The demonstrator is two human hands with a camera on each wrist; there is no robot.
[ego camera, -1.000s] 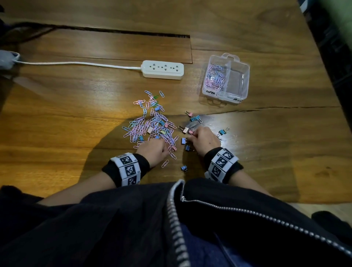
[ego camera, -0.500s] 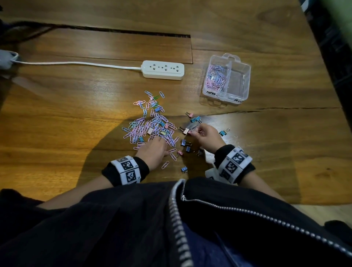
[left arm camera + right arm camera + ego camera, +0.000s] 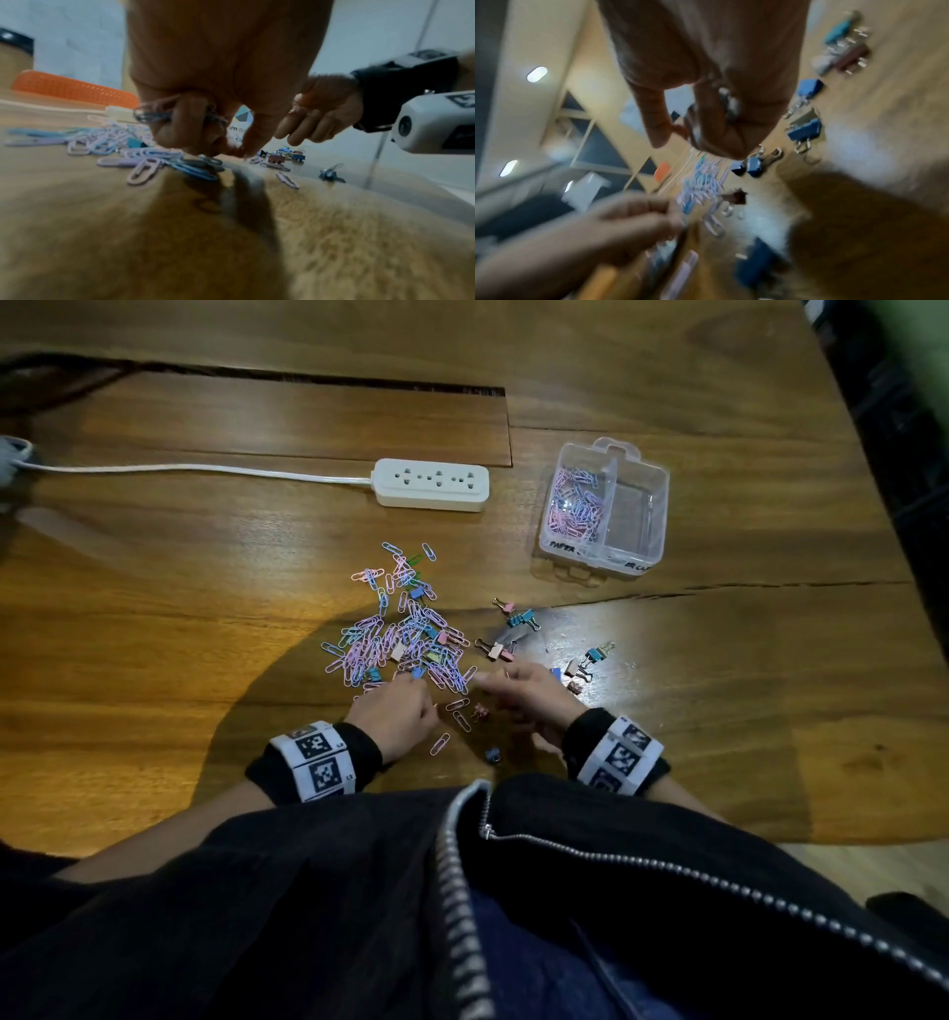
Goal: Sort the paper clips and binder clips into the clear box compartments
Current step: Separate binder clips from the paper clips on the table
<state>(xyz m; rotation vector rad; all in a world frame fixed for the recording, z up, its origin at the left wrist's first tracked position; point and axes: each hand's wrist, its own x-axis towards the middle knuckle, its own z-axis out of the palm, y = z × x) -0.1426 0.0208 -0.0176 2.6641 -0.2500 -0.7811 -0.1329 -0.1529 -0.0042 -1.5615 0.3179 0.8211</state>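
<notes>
The wooden tabletop point(image 3: 154, 618) reaches far to the left and toward the far side, and its right edge runs diagonally past the clear box point(image 3: 605, 508), with dark floor beyond. A long seam point(image 3: 318, 382) crosses the far part of the surface and a crack point(image 3: 719, 590) runs from the right edge toward the middle. A white power strip point(image 3: 430, 484) lies left of the box, its cord trailing away to the left edge.

The box stands well beyond both hands, up and to the right. Its left compartment holds pink and blue paper clips; its right compartment looks bare.

The heap of paper clips point(image 3: 398, 634) lies in the middle of the tabletop, directly ahead of the left hand point(image 3: 398, 716). That hand sits at the near edge of the heap with its fingers curled; the left wrist view shows its grip clamped on a small bunch of paper clips point(image 3: 154, 115), fingertips down on the surface.

The right hand point(image 3: 534, 693) hovers just right of the heap, among scattered binder clips point(image 3: 521, 621). Its thumb and forefinger are bent toward each other; the right wrist view is blurred, so whether this grip holds anything cannot be told. More binder clips lie just right of it, and one blue binder clip point(image 3: 492, 754) rests near the person's jacket point(image 3: 616, 891), between the two wrists.
</notes>
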